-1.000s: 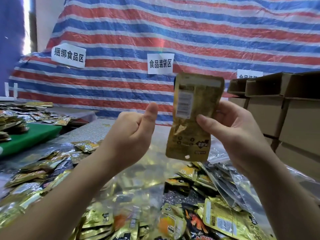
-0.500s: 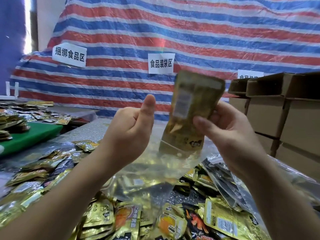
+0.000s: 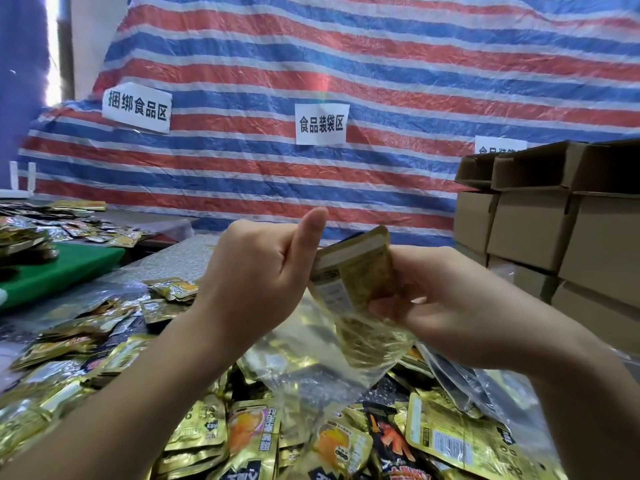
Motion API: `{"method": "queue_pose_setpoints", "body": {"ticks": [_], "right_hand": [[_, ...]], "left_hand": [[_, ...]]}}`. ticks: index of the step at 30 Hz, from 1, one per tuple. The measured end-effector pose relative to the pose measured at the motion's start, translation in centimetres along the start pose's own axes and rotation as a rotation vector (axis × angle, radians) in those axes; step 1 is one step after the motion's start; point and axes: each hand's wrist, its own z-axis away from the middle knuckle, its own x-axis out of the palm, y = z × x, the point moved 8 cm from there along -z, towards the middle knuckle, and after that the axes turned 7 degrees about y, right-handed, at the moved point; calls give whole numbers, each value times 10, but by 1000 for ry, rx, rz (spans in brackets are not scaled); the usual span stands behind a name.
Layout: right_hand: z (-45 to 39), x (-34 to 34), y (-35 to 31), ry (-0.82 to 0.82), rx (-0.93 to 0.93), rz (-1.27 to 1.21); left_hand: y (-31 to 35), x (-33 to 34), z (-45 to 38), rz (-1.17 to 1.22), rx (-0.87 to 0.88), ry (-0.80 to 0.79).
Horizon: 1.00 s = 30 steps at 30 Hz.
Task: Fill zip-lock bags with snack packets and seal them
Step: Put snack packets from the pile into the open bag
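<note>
Head view. I see the left hand (image 3: 256, 282) gripping the mouth of a clear bag (image 3: 311, 368), thumb raised. The right hand (image 3: 446, 306) pinches a gold packet (image 3: 353, 271), its lower half already inside the bag (upper half tilted, still outside). Loose packets (image 3: 450, 441) cover the tabletop (image 3: 180, 254) beneath; boxes (image 3: 540, 230) stand at right.
</note>
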Motion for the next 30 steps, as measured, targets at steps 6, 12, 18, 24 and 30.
{"method": "queue_pose_setpoints", "body": {"ticks": [6, 12, 18, 24, 30], "right_hand": [[6, -1, -7, -23, -11, 111], [5, 18, -4, -122, -19, 335], [-6, 7, -7, 121, -5, 177], [-5, 4, -20, 164, -140, 125], [-6, -5, -21, 365, -290, 237]], "left_hand": [[8, 5, 3, -43, 87, 1], [28, 22, 9, -111, 244, -135], [18, 4, 2, -68, 130, -1], [-4, -4, -1, -78, -1, 86], [-19, -15, -3, -82, -94, 167]]}}
